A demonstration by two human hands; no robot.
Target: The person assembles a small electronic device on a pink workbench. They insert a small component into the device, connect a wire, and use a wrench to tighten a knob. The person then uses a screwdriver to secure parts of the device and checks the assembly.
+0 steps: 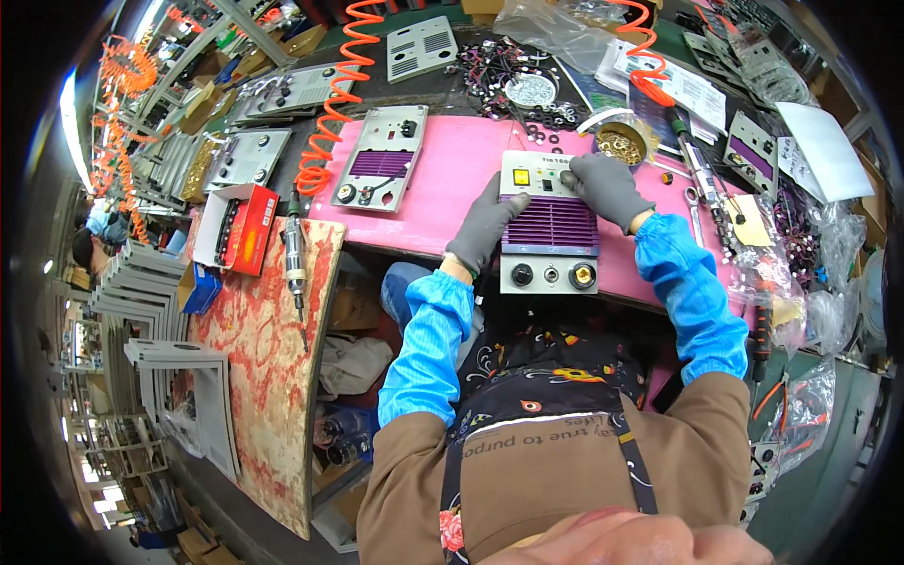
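Observation:
A light grey front panel (550, 266) with a purple louvred grille stands at the pink mat's near edge. It bears a yellow switch, and a row of round sockets lines its lower part. My left hand (483, 229), in a grey glove, grips the panel's left edge, the thumb over its face. Curled at the panel's upper right is my gloved right hand (610, 191), its fingertips pinched at the face; whatever they hold is hidden beneath them. Farther left on the pink mat (443, 188) lies a similar panel (381, 160).
An orange coiled hose hangs over a power screwdriver (295, 254) at left, near a red box (235, 229). Another screwdriver (695, 168), a wrench (694, 215) and a tub of brass parts (620, 146) sit at right. Wired parts (494, 80) are heaped at the back.

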